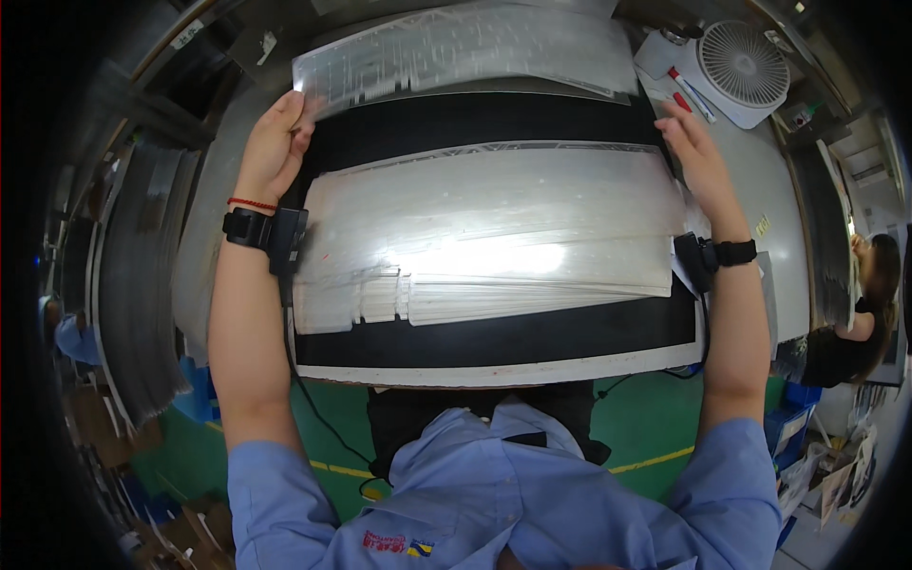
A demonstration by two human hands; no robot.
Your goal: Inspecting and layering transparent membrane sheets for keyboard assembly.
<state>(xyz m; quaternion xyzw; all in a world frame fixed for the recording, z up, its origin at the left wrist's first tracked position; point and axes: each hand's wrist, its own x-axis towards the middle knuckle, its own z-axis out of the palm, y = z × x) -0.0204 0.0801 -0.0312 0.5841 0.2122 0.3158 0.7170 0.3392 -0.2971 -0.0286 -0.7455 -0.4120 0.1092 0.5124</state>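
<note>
The left hand is raised at the far left of the bench, its fingers curled shut around the left corner of a clear plastic sheet, thumb in front and fingers behind the edge. That sheet stretches away to the right of the hand, lifted and bowed above the far side of the mat.

The right hand reaches up on the far right, palm down, fingers straight and close together. Its fingertips lie near the sheet's right end, by the top right corner of the stack; whether they pinch the sheet or only rest there cannot be told.

Between the two forearms, just below both hands, lies the stack of clear sheets, fanned at its near edge, on the black mat. Each wrist carries a black band; the left also has a red cord.

Just beyond the right hand lie red pens, and past them stands a white fan.
</note>
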